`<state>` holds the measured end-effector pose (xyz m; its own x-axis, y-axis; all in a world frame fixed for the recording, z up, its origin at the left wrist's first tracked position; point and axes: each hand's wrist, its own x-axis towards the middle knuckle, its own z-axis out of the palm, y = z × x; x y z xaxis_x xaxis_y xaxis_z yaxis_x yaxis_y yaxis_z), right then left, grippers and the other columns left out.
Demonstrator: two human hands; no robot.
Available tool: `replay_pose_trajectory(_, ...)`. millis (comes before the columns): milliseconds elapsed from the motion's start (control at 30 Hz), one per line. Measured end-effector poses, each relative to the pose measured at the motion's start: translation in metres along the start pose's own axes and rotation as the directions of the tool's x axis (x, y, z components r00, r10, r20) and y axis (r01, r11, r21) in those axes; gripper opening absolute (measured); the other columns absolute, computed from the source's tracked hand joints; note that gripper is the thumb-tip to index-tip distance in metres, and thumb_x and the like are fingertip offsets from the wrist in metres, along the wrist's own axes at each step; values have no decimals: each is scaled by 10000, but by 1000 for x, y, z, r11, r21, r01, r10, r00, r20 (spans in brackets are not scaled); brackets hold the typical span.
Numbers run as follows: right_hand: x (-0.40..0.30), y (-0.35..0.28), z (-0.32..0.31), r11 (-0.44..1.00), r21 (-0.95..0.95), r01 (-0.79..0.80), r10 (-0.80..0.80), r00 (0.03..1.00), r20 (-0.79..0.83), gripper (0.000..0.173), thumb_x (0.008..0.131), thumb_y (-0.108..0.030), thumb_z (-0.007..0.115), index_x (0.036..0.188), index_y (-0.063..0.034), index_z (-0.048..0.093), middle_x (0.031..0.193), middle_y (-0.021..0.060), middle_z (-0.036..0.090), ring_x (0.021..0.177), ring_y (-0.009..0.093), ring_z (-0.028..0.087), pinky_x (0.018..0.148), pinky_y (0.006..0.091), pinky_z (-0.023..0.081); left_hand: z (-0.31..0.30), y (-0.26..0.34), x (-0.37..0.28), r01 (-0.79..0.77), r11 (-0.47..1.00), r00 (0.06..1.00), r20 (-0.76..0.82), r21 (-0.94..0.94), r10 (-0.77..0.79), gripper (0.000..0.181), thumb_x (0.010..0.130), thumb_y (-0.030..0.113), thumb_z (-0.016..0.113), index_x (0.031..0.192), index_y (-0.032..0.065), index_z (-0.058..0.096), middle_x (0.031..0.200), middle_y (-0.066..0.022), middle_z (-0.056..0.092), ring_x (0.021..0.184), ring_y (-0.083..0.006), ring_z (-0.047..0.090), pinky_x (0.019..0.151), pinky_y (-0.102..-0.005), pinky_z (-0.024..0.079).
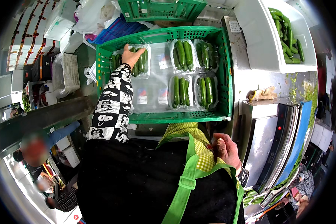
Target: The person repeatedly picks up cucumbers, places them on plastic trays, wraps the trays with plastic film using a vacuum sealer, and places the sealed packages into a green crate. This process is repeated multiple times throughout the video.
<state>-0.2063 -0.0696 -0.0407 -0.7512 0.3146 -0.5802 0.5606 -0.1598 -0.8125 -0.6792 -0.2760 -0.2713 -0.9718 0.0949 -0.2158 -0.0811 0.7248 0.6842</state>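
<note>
A green plastic crate (182,117) lies before me with wrapped trays of cucumbers in it. My left hand (132,55) reaches over its far left part and grips a wrapped tray of cucumbers (141,63), thumb and fingers spread across the film. Another cucumber pack (114,61) shows partly behind that hand. On the crate's right side stand several more packs, among them one at the near middle (181,91) and one in the near corner (206,91). Labels (163,96) show through clear film. My right hand (226,149), fingers curled, is by the yellow checked apron (204,159); whether it pinches the cloth cannot be told.
A white foam box (257,42) with loose cucumbers stands on the metal bench at right, near a glove (264,93) and a wrapping machine (260,140). Another green crate (162,9) and a blue basket (117,29) lie beyond. People are in the background on both sides.
</note>
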Motion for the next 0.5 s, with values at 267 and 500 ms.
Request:
replay_pose_trajectory(267,13,-14,6,999,-28,-33,32,999,-24,413,1033,-344,505,1199,30,561,826,59,658,776,102,664,646,236,508,5,-10,0,-249,804,935,-81,540,344,672,821,512,673,1260,16,563,1299,-234,569,1278,-411,446,1024,-570,384)
replay_pose_trajectory(500,13,-1,23,979,205,3,24,992,-126,330,1041,-229,499,1206,52,548,873,71,624,832,120,652,715,268,560,12,32,-68,-236,843,964,4,483,267,1047,620,460,860,1435,59,339,1393,-316,418,1261,-497,434,1018,-548,401)
